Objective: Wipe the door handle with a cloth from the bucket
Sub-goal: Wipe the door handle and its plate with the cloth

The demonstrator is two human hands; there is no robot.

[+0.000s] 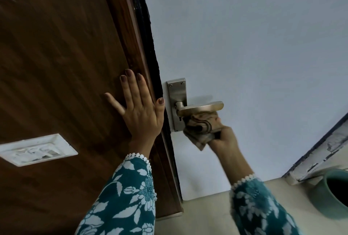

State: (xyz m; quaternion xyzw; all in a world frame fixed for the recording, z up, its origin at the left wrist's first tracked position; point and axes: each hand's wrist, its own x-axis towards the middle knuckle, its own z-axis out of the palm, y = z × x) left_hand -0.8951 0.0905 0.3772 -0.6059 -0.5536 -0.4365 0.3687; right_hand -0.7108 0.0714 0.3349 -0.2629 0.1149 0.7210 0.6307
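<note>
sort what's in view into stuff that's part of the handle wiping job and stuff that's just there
Part of the job:
door handle
cloth, bunched in the right hand
bucket
left hand, flat on the wooden panel

Just there:
switch plate
peeling frame

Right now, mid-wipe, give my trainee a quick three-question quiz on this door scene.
1. True or false: the left hand lies flat on the wooden panel.
2. Which hand grips the cloth?
3. Is the cloth above or below the lever of the door handle? A) above B) below

Key: 1 true. 2 the right hand. 3 B, pressed against the lever's underside.
</note>
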